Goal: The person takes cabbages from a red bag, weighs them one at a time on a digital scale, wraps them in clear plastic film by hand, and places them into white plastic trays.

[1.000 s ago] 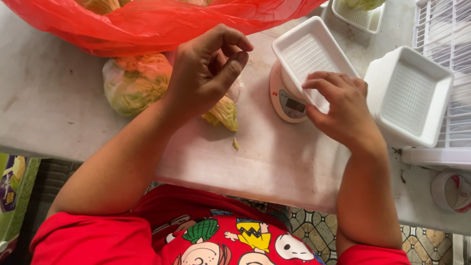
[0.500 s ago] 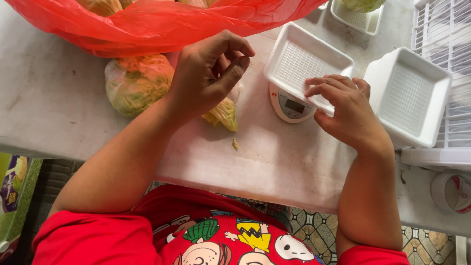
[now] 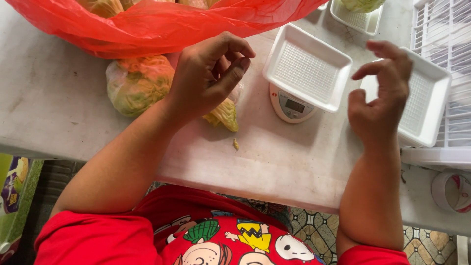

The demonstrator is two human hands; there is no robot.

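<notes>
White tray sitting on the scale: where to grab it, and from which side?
Take the white tray by its raised rim at the right-hand corner, coming from the right, where the right hand hovers open. The rim overhangs the small scale, so fingers can likely hook under it. The left hand is over the cabbage piece.

Left hand (image 3: 208,76) loosely curled, empty grip; right hand (image 3: 380,95) raised, fingers half-open.
</notes>
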